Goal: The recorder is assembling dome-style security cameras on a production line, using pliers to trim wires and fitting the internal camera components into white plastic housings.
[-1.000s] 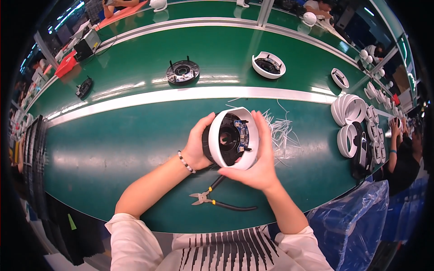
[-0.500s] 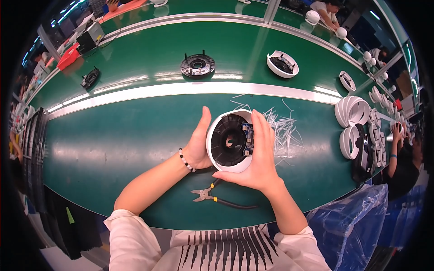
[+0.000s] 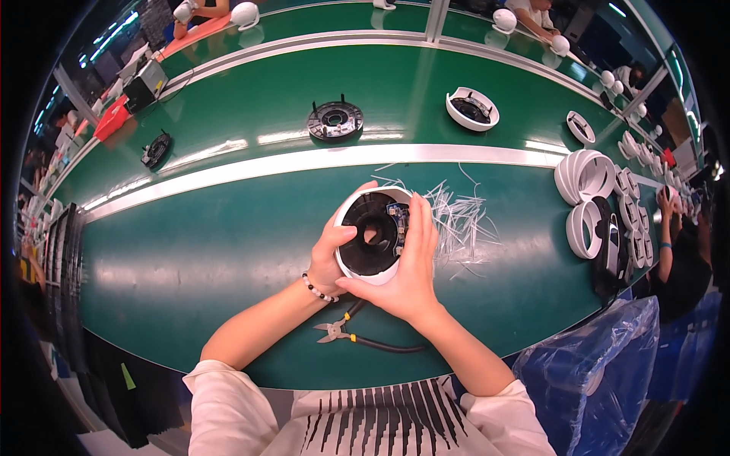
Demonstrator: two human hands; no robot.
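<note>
Between my hands is a white round housing (image 3: 386,271) with a black disc-shaped base (image 3: 366,251) inside it. A small blue circuit board (image 3: 397,226) sits at the right of the disc, and a hole shows in its middle. My left hand (image 3: 328,254) grips the housing's left side, its thumb over the rim onto the black disc. My right hand (image 3: 413,262) wraps the right side, fingers up along the wall and thumb at the bottom edge. Below them on the table lie diagonal cutters (image 3: 334,331) with black and yellow handles, jaws apart.
Cut white plastic strips (image 3: 460,224) are heaped right of my hands. White rings (image 3: 584,178) and a black device (image 3: 610,251) stand at the right edge. Beyond the metal rail, a black base (image 3: 335,121) and a white housing (image 3: 472,109) rest on the green belt. A blue plastic-lined bin (image 3: 585,372) stands lower right.
My left thumb has come down over the rim onto the black disc, where it was raised and apart. The housing and both hands have shifted slightly left in the picture.
</note>
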